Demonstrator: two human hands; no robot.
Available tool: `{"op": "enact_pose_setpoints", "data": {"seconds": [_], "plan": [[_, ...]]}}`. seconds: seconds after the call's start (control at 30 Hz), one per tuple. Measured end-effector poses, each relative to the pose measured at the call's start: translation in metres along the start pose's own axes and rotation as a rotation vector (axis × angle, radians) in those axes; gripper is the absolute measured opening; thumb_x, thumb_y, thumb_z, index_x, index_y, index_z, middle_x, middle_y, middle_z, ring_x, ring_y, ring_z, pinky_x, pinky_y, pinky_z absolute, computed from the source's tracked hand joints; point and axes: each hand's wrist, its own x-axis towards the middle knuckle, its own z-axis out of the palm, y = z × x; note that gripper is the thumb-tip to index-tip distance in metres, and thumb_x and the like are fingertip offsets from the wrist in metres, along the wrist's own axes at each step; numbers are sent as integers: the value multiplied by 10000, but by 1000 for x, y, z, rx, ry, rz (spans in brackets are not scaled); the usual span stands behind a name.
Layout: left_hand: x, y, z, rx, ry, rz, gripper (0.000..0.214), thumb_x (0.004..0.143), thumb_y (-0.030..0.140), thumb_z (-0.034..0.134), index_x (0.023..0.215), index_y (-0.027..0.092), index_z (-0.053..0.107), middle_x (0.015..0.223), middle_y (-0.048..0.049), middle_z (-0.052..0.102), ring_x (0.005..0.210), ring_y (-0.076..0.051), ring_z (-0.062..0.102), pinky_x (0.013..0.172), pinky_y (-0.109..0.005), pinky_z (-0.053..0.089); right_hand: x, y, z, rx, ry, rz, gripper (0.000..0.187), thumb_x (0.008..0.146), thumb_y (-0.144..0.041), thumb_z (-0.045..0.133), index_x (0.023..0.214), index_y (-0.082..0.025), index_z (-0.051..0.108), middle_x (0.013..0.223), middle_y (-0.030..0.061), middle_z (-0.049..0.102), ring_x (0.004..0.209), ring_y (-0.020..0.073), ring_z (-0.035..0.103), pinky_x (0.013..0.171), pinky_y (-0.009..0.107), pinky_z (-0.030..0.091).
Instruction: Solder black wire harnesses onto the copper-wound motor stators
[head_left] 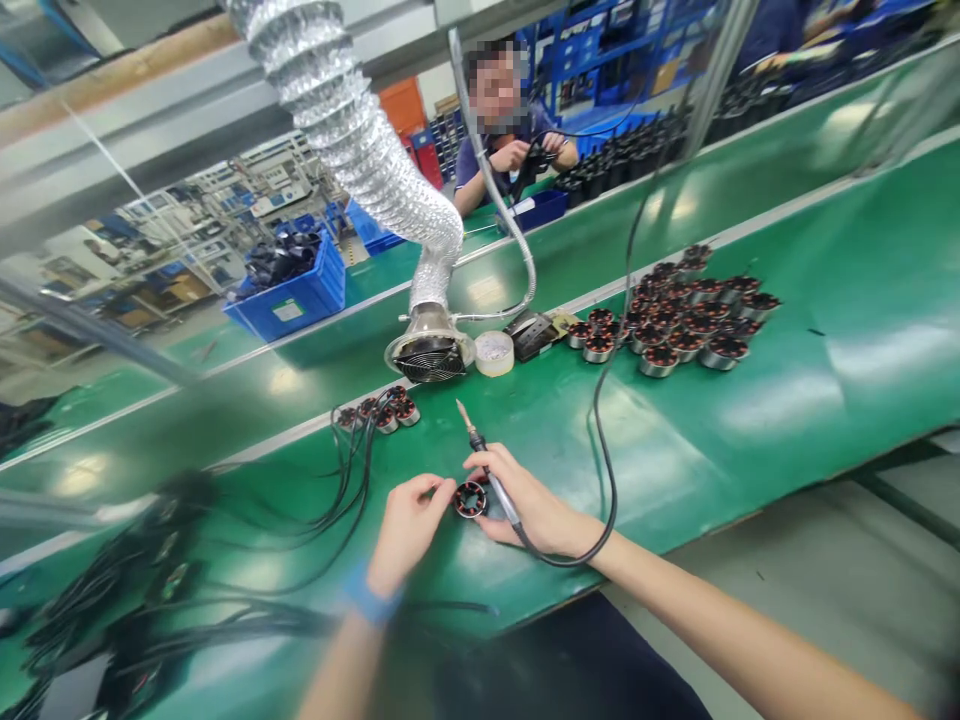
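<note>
That bench mat [750, 480] is super glossy, smooth green stuff. Fume duct [360, 140] is crinkly foil, and the soldering iron [499, 492] is matt plastic with a bare metal tip.

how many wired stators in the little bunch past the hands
5 on the green bench: left stator, second stator, third stator, right-end stator, and back stator behind them; others may be hidden.

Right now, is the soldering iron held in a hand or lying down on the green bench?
It's in a hand: the right hand grips the soldering iron, and its thin tip sticks out past the fingers.
</note>
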Motion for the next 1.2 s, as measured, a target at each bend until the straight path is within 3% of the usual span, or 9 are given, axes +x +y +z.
{"op": "enact_pose_setpoints", "data": {"seconds": [0.23, 0.4, 0.6, 0.7, 0.8, 1.0, 1.13, 1.2], "plan": [[-1, 1, -5, 166, 129, 60, 368, 869, 508, 535, 712, 187, 624, 653, 18, 553, 570, -135, 423, 566, -242, 327, -4, 6, 10, -43, 85, 83, 691, 757, -209, 797, 1308, -268, 383, 1153, 58, 440, 935, 181, 559, 841, 324, 496], [-2, -3, -12, 170, -6, -20, 392, 843, 521, 519, 648, 183, 549, 594, 25, 486, 584, -139, 408, 565, -240, 298, -2, 8, 5, -8, 47, 42, 695, 754, -133, 747, 1326, -258, 372, 1171, 55, 430, 958, 170, 572, 868, 316, 489], [-3, 1, -26, -103, -238, -149, 417, 826, 537, 590, 681, 148, 629, 666, -15, 591, 607, -129, 432, 578, -234, 314, 0, 3, 2, 38, 49, 20, 641, 760, -87, 699, 1308, -245, 406, 1153, 57, 450, 972, 170, 571, 871, 312, 489], [-3, 3, -25, -228, -271, -211, 401, 797, 524, 649, 725, 130, 670, 699, -31, 628, 533, -91, 368, 515, -223, 250, 0, 3, 4, 61, 71, 15, 577, 792, -81, 663, 1291, -243, 422, 1139, 58, 460, 966, 168, 568, 879, 313, 491], [-1, 1, -16, -310, -224, -238, 411, 795, 528, 658, 783, 118, 686, 640, 2, 575, 482, -64, 281, 485, -220, 188, -1, 6, 7, 68, 74, 29, 541, 798, -81, 658, 1265, -249, 442, 1124, 55, 473, 955, 173, 567, 888, 328, 499], [11, 2, -10, -184, -204, -129, 457, 824, 559, 623, 720, 117, 673, 605, 8, 548, 541, -90, 389, 535, -226, 276, -4, 14, 12, 104, 110, 39, 532, 820, -116, 668, 1277, -268, 440, 1165, 66, 479, 1008, 200, 578, 949, 388, 516], [24, 19, -11, -41, -88, -17, 430, 822, 542, 637, 718, 125, 664, 610, 13, 565, 578, -106, 439, 560, -234, 307, -5, 17, 15, 104, 150, 38, 565, 816, -147, 705, 1293, -280, 433, 1174, 69, 491, 1074, 227, 572, 980, 420, 515], [30, 28, -6, 3, -107, 4, 420, 828, 525, 626, 698, 128, 666, 618, 1, 599, 592, -119, 482, 570, -238, 337, -5, 18, 16, 90, 174, 39, 582, 800, -164, 733, 1287, -278, 436, 1168, 69, 497, 1087, 239, 572, 973, 431, 522]]}}
